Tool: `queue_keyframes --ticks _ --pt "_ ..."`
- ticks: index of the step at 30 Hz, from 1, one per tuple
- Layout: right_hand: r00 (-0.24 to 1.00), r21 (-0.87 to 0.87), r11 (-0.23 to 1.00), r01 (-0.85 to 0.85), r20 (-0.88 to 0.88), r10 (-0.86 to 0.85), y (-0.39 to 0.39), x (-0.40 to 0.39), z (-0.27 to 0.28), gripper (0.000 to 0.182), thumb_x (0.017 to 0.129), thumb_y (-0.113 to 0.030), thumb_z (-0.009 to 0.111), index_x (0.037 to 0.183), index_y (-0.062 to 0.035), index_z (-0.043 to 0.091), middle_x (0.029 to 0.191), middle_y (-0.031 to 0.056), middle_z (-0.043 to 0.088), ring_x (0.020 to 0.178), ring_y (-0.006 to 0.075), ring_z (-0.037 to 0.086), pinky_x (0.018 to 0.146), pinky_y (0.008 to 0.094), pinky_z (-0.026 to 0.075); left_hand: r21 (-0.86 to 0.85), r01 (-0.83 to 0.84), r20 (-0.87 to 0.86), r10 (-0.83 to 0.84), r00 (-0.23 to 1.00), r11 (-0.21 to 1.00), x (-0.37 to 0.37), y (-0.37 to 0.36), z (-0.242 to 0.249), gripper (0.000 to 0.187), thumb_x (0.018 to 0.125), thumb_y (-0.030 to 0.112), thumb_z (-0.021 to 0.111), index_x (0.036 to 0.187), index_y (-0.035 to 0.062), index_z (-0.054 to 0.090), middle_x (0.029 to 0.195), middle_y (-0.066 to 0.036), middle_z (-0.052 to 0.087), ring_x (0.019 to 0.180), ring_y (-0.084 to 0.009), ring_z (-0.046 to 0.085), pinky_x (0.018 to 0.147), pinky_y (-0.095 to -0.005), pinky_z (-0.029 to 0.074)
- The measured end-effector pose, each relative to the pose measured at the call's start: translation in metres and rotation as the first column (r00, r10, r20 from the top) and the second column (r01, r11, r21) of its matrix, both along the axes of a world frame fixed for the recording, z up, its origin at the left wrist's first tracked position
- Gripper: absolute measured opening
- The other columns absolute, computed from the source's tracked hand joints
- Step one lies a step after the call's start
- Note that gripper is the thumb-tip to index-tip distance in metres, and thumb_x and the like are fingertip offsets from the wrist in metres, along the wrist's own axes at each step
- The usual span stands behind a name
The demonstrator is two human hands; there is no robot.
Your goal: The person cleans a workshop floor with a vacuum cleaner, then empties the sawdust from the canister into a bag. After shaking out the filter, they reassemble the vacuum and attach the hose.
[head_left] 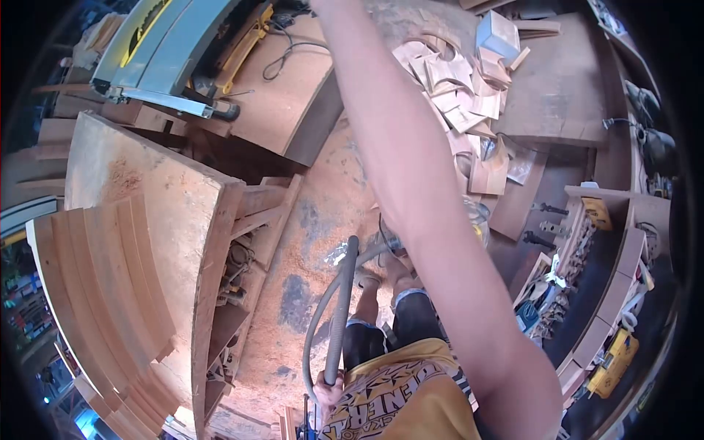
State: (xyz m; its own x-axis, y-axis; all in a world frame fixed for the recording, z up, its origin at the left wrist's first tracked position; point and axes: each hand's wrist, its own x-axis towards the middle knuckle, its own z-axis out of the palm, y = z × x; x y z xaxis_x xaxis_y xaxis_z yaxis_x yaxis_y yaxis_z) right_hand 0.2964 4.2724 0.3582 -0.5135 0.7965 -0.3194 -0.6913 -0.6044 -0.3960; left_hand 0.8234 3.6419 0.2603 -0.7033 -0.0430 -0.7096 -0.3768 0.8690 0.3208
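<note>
My left hand (327, 387) is closed around a grey ribbed vacuum hose (341, 308) low in the view, beside my yellow shirt. The hose rises from that hand toward the sawdust-covered floor (323, 198) and loops back near my feet, where its end (381, 246) lies. My right arm (418, 191) stretches across the middle of the picture and leaves at the top edge, so its hand is out of sight. Nothing else is in either hand that I can see.
A workbench (169, 183) at left carries a stack of curved wooden pieces (103, 293). A table saw (161, 44) stands at top left. Curved wood offcuts (455, 88) are piled at top right. Shelves with tools (579, 249) line the right side.
</note>
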Motion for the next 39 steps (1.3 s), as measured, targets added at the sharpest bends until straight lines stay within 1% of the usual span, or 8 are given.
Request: queue_keyframes --ticks 7,13,15,16,24,33,35,39 --pt "0.569 0.413 0.62 -0.667 0.82 0.066 -0.054 0.045 -0.205 0.056 0.093 -0.043 0.053 0.12 0.0057 0.057 0.116 0.0186 0.064 0.099 0.0291 0.061 0.09 0.0374 0.045 0.047 -0.146 -0.01 0.147 0.989 0.988 -0.002 0.043 0.01 0.026 0.073 0.017 0.075 0.085 -0.0021 0.062 0.062 -0.008 0.06 0.057 -0.0135 0.056 0.057 -0.0316 0.048" --pt "-0.002 -0.058 0.375 -0.925 0.989 0.15 -0.134 0.364 -0.45 0.021 0.08 -0.02 0.06 0.091 -0.0052 0.071 0.089 0.0107 0.071 0.087 0.0258 0.066 0.081 0.0384 0.051 0.154 0.098 -0.097 -0.084 0.992 0.983 0.038 -0.078 -0.069 0.038 0.075 0.032 0.079 0.09 0.0011 0.063 0.075 -0.01 0.064 0.064 -0.0195 0.063 0.057 -0.0316 0.049" --pt "-0.202 -0.256 0.407 -0.877 0.964 0.171 -0.122 0.426 -0.342 0.021 0.083 -0.023 0.062 0.095 -0.0079 0.071 0.09 0.0128 0.07 0.086 0.0247 0.068 0.076 0.0375 0.053 0.017 0.297 -0.06 -0.296 0.953 0.955 0.04 -0.113 -0.094 0.042 0.076 0.037 0.08 0.09 0.0016 0.062 0.073 -0.007 0.063 0.061 -0.0182 0.06 0.054 -0.0305 0.047" --pt "-0.18 -0.205 0.462 -0.863 0.979 0.099 -0.106 0.451 -0.349 0.022 0.083 -0.024 0.063 0.097 -0.0086 0.071 0.09 0.0134 0.07 0.084 0.0251 0.068 0.075 0.0378 0.053 0.181 -0.029 0.484 -0.063 0.873 0.983 0.005 -0.084 -0.076 0.039 0.076 0.032 0.08 0.088 0.0003 0.061 0.069 -0.006 0.062 0.06 -0.0155 0.059 0.054 -0.0295 0.046" --pt "-0.284 -0.07 0.593 -0.802 0.918 -0.275 0.048 0.567 -0.281 0.021 0.084 -0.022 0.059 0.098 -0.0103 0.07 0.084 0.0187 0.069 0.078 0.0304 0.069 0.072 0.0437 0.053 0.074 -0.05 0.514 0.005 0.858 0.996 -0.049 -0.012 -0.081 0.019 0.079 0.015 0.072 0.08 -0.0001 0.06 0.063 -0.006 0.06 0.055 -0.0134 0.057 0.051 -0.0275 0.046" --pt "-0.864 -0.499 0.766 -0.405 -0.067 -0.5 0.35 0.684 -0.152 0.033 0.092 -0.025 0.047 0.112 -0.0115 0.069 0.122 0.0141 0.063 0.117 0.0314 0.056 0.091 0.047 0.048 0.176 -0.739 0.881 0.231 0.413 0.651 -0.166 0.163 -0.028 0.026 0.076 0.015 0.067 0.09 -0.0033 0.054 0.062 -0.016 0.06 0.049 -0.027 0.058 0.046 -0.0367 0.049" --pt "-0.944 -0.671 0.686 -0.281 0.065 -0.323 0.381 0.709 -0.129 0.036 0.09 -0.025 0.051 0.12 -0.0115 0.066 0.129 0.0097 0.061 0.12 0.0257 0.057 0.095 0.0454 0.046 0.319 -0.879 0.948 -0.142 0.286 0.354 -0.172 0.215 -0.063 0.029 0.078 0.026 0.066 0.088 0.0029 0.05 0.056 -0.012 0.052 0.041 -0.024 0.05 0.046 -0.038 0.047" --pt "-0.845 -0.829 0.294 -0.476 0.339 -0.414 0.424 0.766 -0.137 0.022 0.077 -0.021 0.062 0.082 -0.0016 0.07 0.073 0.0125 0.066 0.065 0.0245 0.061 0.06 0.038 0.047 0.336 -0.723 0.94 -0.164 0.3 0.603 -0.153 0.322 -0.162 0.037 0.075 0.022 0.066 0.103 0.0016 0.052 0.078 -0.012 0.06 0.07 -0.0246 0.06 0.069 -0.0389 0.05"
